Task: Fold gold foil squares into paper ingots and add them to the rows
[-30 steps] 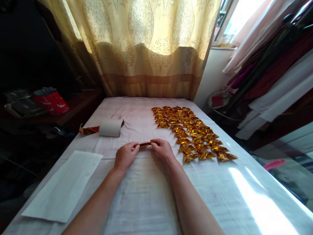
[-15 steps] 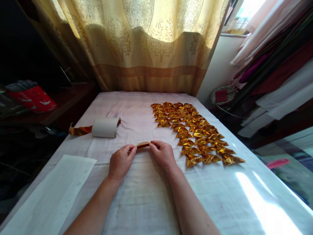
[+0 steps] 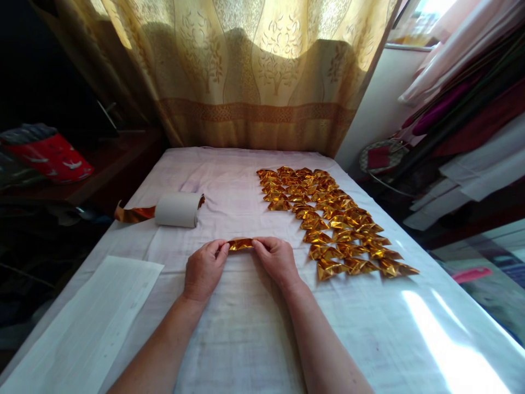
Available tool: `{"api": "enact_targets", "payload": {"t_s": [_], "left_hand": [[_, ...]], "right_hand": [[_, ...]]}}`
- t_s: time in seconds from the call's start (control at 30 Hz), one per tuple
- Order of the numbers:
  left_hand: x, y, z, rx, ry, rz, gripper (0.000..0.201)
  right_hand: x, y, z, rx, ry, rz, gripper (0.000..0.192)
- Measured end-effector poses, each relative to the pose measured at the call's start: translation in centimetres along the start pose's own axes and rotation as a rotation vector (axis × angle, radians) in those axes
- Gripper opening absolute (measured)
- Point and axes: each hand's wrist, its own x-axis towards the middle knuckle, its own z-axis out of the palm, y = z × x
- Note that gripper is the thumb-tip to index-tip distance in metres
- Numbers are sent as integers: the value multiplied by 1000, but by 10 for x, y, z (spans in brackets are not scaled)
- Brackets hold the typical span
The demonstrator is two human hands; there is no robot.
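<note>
Both hands are seen low on the cloth-covered table (image 3: 246,328), near the centre of the head view. One end of a small gold foil piece (image 3: 240,244) is pinched by the left hand (image 3: 204,269) between thumb and fingertips, and the other end is pinched in the same way by the right hand (image 3: 277,259). The gold foil piece is held stretched between the two hands, just above or on the cloth; contact with the cloth cannot be told.

At about 2 o'clock from the hands, a spread of folded gold foil shapes (image 3: 332,219) is laid out in rows on the cloth, running from the far middle of the table down to a point just beside the right hand. The nearest shapes lie close to the right wrist but apart from it.

At about 10 o'clock from the hands, a white roll (image 3: 178,209) is found lying on its side, with a gold foil strip (image 3: 133,214) trailing from it towards the table's left edge. At about 8 o'clock, a white paper sheet (image 3: 86,328) is laid flat at the near left corner.

A patterned curtain (image 3: 262,71) hangs at 12 o'clock beyond the table. Hanging clothes (image 3: 463,104) are noted at 2 o'clock, and a red bag (image 3: 53,156) at 10 o'clock in shadow.
</note>
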Motion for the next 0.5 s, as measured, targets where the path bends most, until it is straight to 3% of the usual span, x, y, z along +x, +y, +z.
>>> {"api": "enact_targets", "payload": {"t_s": [0.5], "left_hand": [[-2, 4, 0, 112, -48, 75, 23]], "right_hand": [[-3, -6, 3, -5, -38, -67, 20]]}}
